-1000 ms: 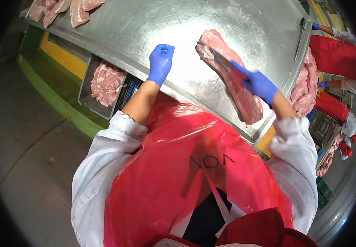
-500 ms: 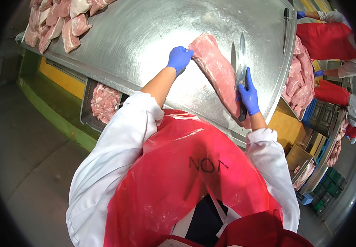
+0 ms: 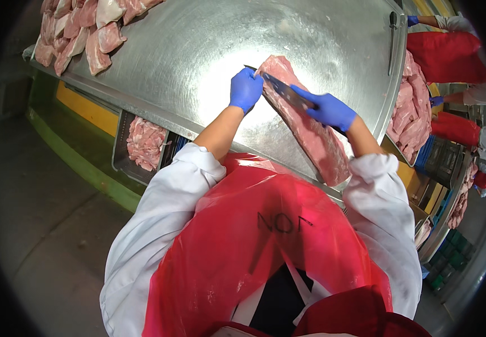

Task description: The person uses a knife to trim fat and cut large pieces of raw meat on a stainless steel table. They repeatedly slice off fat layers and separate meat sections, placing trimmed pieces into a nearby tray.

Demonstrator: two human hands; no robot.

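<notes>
A long pale-pink slab of meat lies slantwise on the steel table, its far end pointing up and left. My left hand, in a blue glove, is closed on the left edge of that far end. My right hand, also blue-gloved, is wrapped round the handle of a knife. The blade lies across the upper part of the meat, its front end close to the left hand's fingers. How deep the blade sits in the meat cannot be made out.
The steel table has a raised rim. Cut meat pieces are piled far left. A second knife lies by the right edge. Below the near edge stands a tray of trimmings. Co-workers in red aprons stand right, beside heaped meat.
My right hand has lifted the knife from beside the meat's right edge and swung it up and left across the far end. The meat has shifted slightly toward me; my left hand stays at its end.
</notes>
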